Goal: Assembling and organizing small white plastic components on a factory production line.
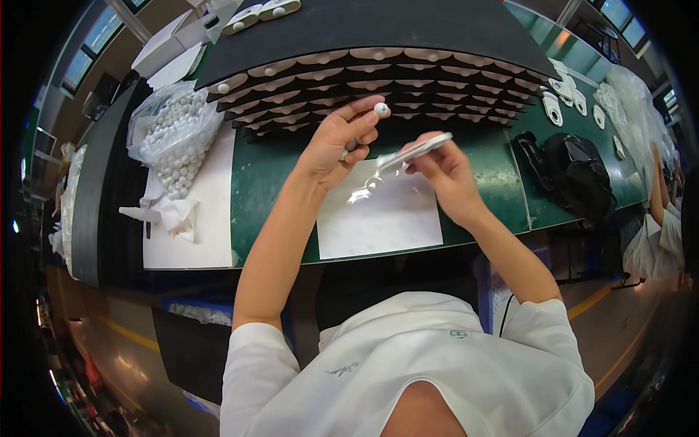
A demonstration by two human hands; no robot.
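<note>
White ball (381, 110) pinched in the left hand (335, 141), small round pieces (352, 145) tucked in its palm; right hand (451, 176), at four o'clock from it, grips flat white part (422, 148). White sheet (378, 227) at six, stacked black trays (378, 29) twelve, clear bag of white balls (175, 135) nine, black bag (579, 175) three.

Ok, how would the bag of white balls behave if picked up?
The clear bag would probably sag, its plastic looking thin and wrinkled. The white balls inside look round, so they would likely shift and could roll if spilled.
</note>
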